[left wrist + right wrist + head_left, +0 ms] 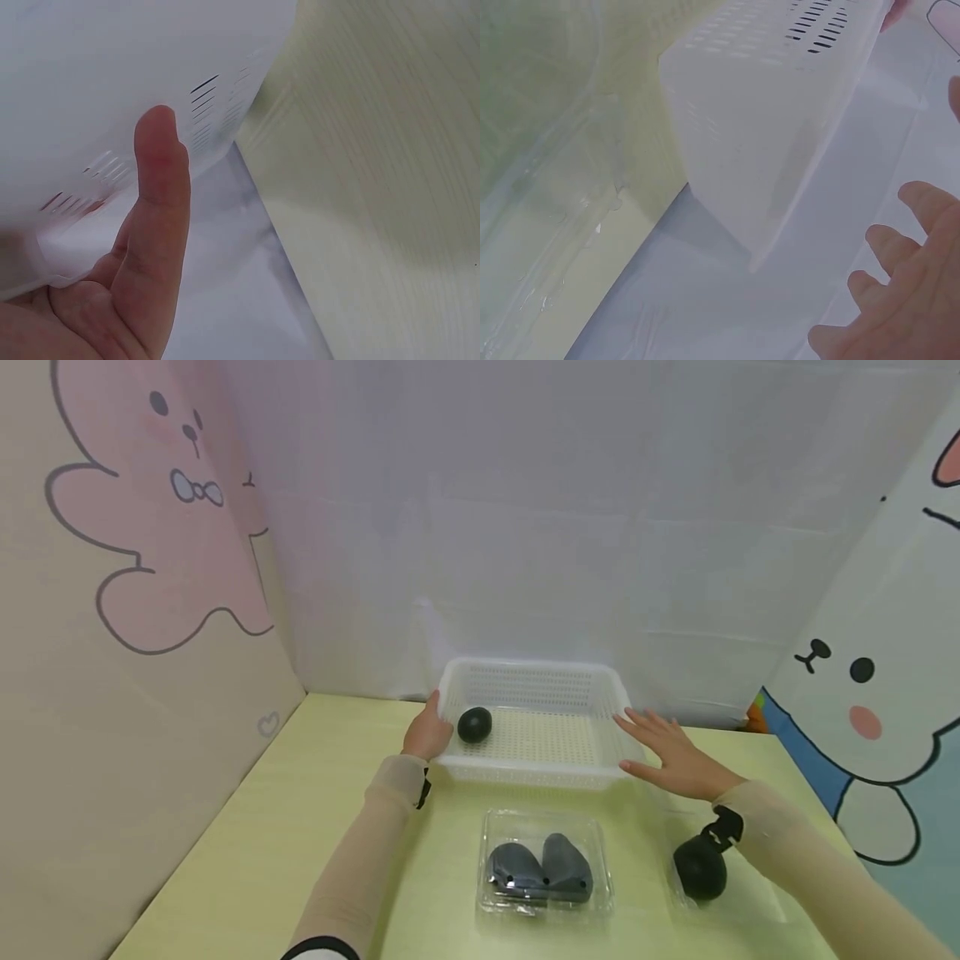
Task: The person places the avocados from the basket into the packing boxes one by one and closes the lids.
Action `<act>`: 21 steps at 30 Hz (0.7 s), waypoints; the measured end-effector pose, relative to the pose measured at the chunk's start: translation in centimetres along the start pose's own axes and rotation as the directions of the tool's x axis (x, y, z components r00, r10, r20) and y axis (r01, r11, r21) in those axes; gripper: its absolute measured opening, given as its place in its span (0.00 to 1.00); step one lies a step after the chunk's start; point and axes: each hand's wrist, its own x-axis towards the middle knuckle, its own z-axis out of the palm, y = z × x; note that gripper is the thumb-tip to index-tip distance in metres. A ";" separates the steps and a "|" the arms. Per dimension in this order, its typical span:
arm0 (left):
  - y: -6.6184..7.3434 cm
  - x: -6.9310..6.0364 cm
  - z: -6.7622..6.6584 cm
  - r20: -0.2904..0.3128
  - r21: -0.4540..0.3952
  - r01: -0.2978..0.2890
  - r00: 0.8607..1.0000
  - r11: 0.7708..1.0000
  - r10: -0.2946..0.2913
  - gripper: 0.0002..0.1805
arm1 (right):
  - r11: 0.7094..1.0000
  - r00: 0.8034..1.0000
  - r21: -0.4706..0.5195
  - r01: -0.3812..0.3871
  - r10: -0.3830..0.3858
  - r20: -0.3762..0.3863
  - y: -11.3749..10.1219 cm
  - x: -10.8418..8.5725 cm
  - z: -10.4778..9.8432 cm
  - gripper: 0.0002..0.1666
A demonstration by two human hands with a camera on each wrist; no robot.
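Observation:
A white plastic basket (536, 772) with slotted walls stands at the back of the table. My left hand (429, 732) grips its left rim; in the left wrist view the thumb (161, 172) lies along the slotted wall and the other fingers are partly hidden. At the basket's right end, my right hand (671, 758) is spread with straight fingers and holds nothing. In the right wrist view its fingertips (885, 244) show apart from the basket wall (735, 127). Inside the basket, at the left, lies a dark, round, avocado-like fruit (475, 725).
In front of the basket is a clear plastic box (600, 852) with two grey rounded objects (567, 867) bearing black dots. Another dark avocado-like fruit (701, 870) sits in a clear container (765, 893) below my right wrist. A white curtain (525, 527) hangs behind the table (247, 852).

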 end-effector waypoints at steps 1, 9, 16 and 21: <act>-0.1 0.0 0.1 0.002 0.002 0.002 1.000 1.000 -0.002 0.41 | 1.000 1.000 0.004 0.000 0.000 -0.001 0.0 0.1 0.0 0.45; 0.0 -0.1 0.0 -0.006 0.003 0.003 1.000 1.000 -0.003 0.41 | 1.000 1.000 -0.023 -0.009 0.009 0.008 -0.5 1.4 -0.1 0.45; 0.1 0.0 0.0 -0.001 -0.008 0.001 1.000 1.000 -0.001 0.42 | 0.999 1.000 -0.053 -0.001 0.001 0.017 -1.0 2.7 -0.1 0.45; -0.1 0.1 0.1 0.003 -0.014 0.008 1.000 1.000 -0.008 0.42 | 0.999 1.000 -0.047 0.016 -0.015 0.020 -1.5 3.4 0.0 0.46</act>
